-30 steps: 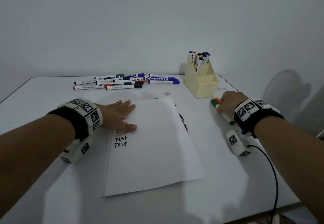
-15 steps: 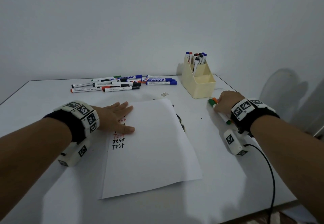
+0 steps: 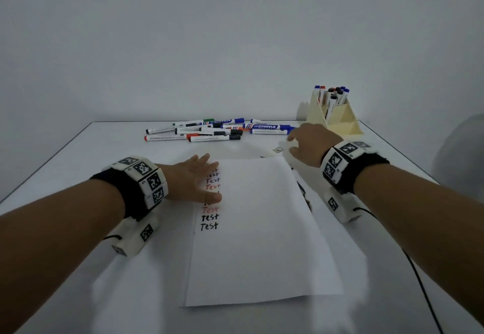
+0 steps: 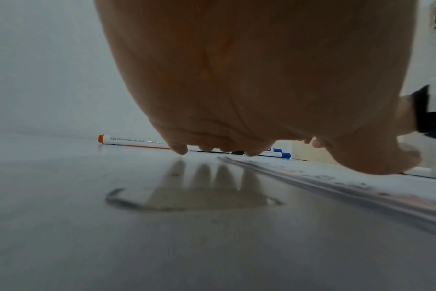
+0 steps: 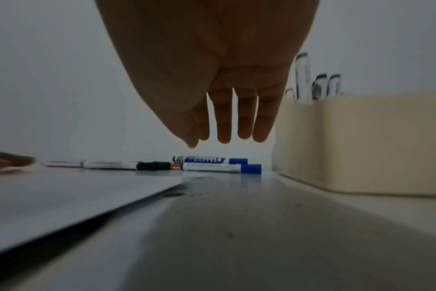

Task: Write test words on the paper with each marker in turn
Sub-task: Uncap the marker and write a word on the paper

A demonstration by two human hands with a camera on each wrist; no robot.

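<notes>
A white sheet of paper [image 3: 262, 229] lies in front of me with a column of "Test" words [image 3: 209, 221] in black and red down its left side. My left hand [image 3: 199, 179] rests flat on the sheet's upper left corner, fingers straight; the left wrist view shows its fingertips [image 4: 179, 150] on the table by the paper's edge [image 4: 361, 187]. Several capped markers [image 3: 217, 130] lie in a heap behind the paper. My right hand [image 3: 298, 142] hovers empty just right of the heap, fingers [image 5: 224, 126] straight, above two blue markers [image 5: 217, 165].
A cream pen holder [image 3: 335, 119] with several upright markers stands at the back right, close to my right hand, also seen as the cream holder [image 5: 361, 141]. The white table [image 3: 78, 176] ends at a dark left edge. A black cable [image 3: 419, 281] trails from my right wrist.
My right hand, which gripped a green and an orange marker to the right of the holder, has moved left toward the marker heap and is empty. The left hand stays on the paper.
</notes>
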